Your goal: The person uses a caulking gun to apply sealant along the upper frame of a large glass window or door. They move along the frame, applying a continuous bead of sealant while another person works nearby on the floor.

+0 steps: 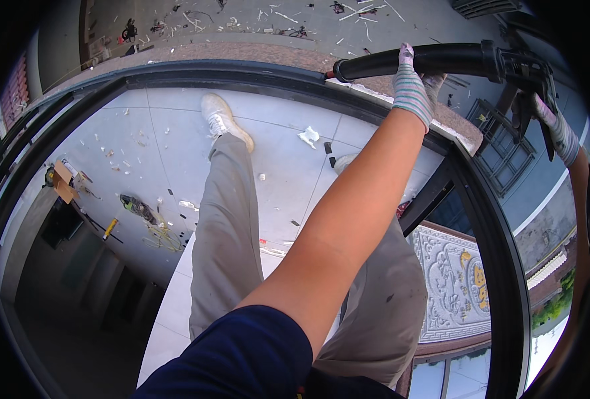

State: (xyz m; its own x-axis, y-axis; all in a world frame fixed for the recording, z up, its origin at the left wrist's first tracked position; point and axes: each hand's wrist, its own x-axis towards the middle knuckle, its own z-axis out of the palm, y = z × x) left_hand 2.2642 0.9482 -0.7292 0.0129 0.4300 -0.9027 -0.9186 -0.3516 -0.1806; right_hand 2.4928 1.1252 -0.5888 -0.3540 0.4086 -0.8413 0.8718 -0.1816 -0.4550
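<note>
A long black caulking gun (461, 58) lies across the upper right, its nozzle end pointing left. My left hand (414, 90), in a striped grey-and-green glove with pinkish fingertips, is wrapped round its barrel from below. At the right, my gloved right hand (556, 126) grips the handle by the trigger; part of those fingers is hidden. The gun's short reddish nozzle tip (329, 75) is at the outer edge of a black metal frame (241, 74), beside a stone ledge (368, 85). Whether the tip touches the frame cannot be made out.
Below me, the pale tiled floor (168, 126) carries scraps, a crumpled white piece (309, 137), a green-and-black power tool (138, 209) and a yellow tube (110, 229). An open cardboard box (64, 181) stands at the left. Debris litters the ground beyond the ledge. Black frame bars curve round both sides.
</note>
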